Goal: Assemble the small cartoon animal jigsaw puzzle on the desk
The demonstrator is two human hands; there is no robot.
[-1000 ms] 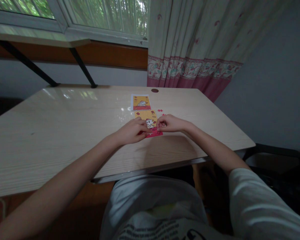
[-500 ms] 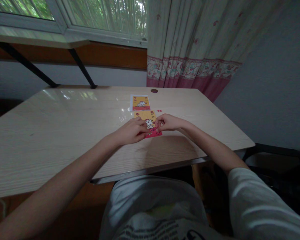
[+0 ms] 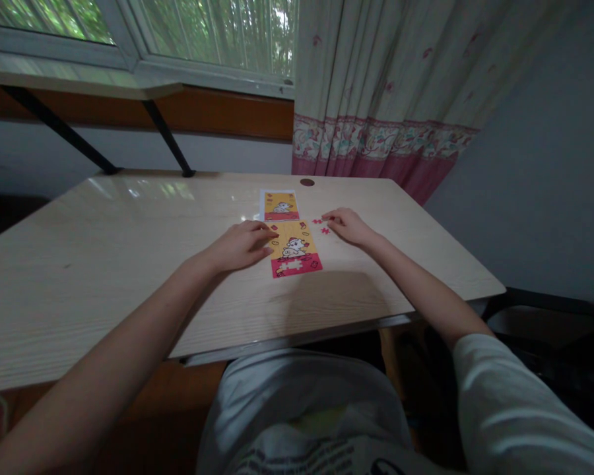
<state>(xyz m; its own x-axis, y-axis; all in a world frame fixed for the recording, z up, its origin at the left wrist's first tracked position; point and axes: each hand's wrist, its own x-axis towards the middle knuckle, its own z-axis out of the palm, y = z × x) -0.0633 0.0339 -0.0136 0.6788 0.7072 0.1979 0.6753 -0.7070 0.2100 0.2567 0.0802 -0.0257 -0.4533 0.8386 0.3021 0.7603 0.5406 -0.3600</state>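
A nearly whole jigsaw puzzle with a white cartoon animal on yellow and red lies on the table. A pale gap shows in its red lower band. My left hand rests at the puzzle's left edge, fingers stretched, thumb apart, holding nothing visible. To the right of the puzzle, my right hand hovers low with bent fingers apart, close to the loose pieces. One red puzzle piece lies below its fingertips; another red piece lies just left of them.
Behind the puzzle lies a picture card with the same design and a white border. The wooden table has a round brown cable cap near its back edge. Black shelf supports stand at the back left; a curtain hangs behind.
My left hand has slid left off the puzzle's lower part. My right hand has moved up and right, off the puzzle to the loose pieces. The gap and a second loose piece now show.
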